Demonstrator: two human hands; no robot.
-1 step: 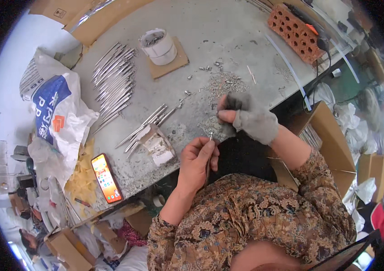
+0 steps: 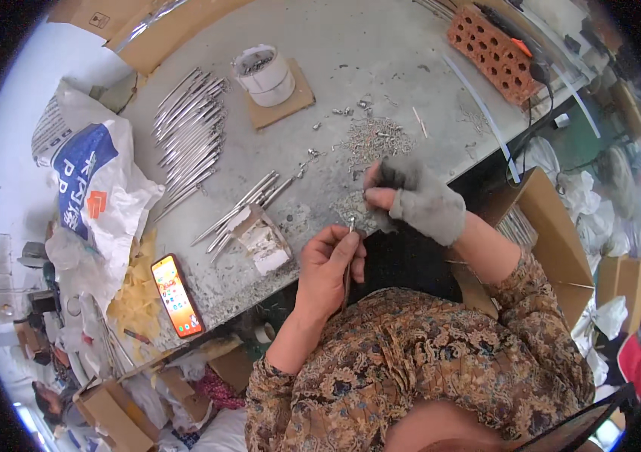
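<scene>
Upright in my bare left hand (image 2: 326, 270) is a slim metal rod (image 2: 352, 223), pinched between thumb and fingers, with a small shiny fitting at its top. My right hand (image 2: 426, 202), in a grey glove that leaves the thumb tip bare, hovers just beyond and to the right. Its fingers are curled in; whatever they hold is hidden. Past the right hand lies a heap of small metal pieces (image 2: 380, 139). Several metal rods (image 2: 256, 197) rest against a worn white block (image 2: 264, 239) left of my hands. Farther left, many more rods (image 2: 188, 139) lie in a slanted row.
A white tub (image 2: 269, 89) of small parts stands on a cardboard square (image 2: 303, 84). A phone (image 2: 177, 297) lies at the table's near left edge, by a printed white sack (image 2: 98, 181). A holed red brick (image 2: 486, 56) sits far right; an open carton (image 2: 558, 241) stands beside my right arm.
</scene>
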